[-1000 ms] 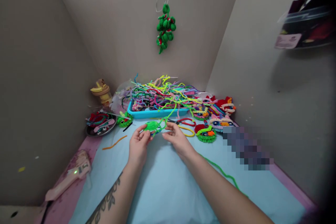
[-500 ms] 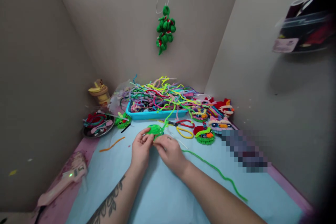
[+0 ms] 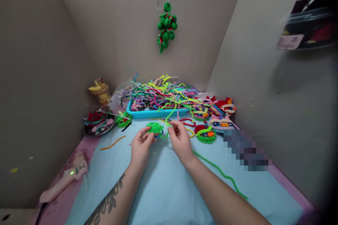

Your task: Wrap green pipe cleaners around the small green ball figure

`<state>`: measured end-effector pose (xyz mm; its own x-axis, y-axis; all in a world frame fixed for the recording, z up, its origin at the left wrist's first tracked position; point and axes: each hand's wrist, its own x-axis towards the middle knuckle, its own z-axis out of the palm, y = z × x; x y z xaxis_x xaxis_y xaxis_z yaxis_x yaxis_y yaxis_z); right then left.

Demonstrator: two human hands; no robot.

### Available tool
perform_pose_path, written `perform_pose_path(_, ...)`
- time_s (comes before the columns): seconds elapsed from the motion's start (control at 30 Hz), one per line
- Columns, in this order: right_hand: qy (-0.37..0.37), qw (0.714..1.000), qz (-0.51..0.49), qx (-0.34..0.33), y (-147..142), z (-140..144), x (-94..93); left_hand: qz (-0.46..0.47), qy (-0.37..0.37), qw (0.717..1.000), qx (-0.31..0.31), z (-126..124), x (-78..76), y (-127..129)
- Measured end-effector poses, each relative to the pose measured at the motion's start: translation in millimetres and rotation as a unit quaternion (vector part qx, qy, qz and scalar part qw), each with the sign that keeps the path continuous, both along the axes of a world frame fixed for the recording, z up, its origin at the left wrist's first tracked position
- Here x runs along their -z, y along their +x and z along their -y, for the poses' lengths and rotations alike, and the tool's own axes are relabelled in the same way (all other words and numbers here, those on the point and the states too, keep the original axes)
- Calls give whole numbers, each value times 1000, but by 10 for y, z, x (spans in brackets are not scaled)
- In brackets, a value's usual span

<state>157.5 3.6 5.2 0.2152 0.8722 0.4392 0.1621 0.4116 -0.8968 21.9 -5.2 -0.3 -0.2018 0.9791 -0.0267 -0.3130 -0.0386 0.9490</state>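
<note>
My left hand (image 3: 139, 145) pinches a small green coiled pipe-cleaner disc (image 3: 154, 128) above the light blue mat (image 3: 169, 190). My right hand (image 3: 180, 140) pinches the green pipe cleaner strand (image 3: 166, 134) that loops out of the disc, just to its right. The two hands are a few centimetres apart. A long loose green pipe cleaner (image 3: 221, 175) trails over the mat past my right forearm.
A blue tray (image 3: 148, 114) heaped with coloured pipe cleaners sits behind. Finished fuzzy faces (image 3: 204, 134) and red-handled scissors (image 3: 188, 123) lie right; a metal dish (image 3: 98, 125), a pink glue gun (image 3: 66, 179) and an orange strand (image 3: 113, 143) lie left. A green ornament (image 3: 166, 28) hangs above.
My right hand has moved back out to the right of the disc and up, after closing in beside the left hand half a second ago. The disc has stayed in my left hand.
</note>
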Motion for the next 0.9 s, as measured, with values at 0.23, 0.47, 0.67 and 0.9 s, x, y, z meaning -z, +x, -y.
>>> perform_pose_path(0.23,-45,994,-95,-30,92,-99,6,33,-3,999,-1,6,-36,-13)
perform_pose_path(0.47,43,990,107,-84,-27,-14,0,27,8,999,15,15,5,1)
perform_pose_path(0.67,-16,998,37,-41,-77,-33,50,46,13,999,12,26,20,29)
perform_pose_path(0.9,-34,997,53,48,-73,-85,100,63,7,998,24,40,48,54)
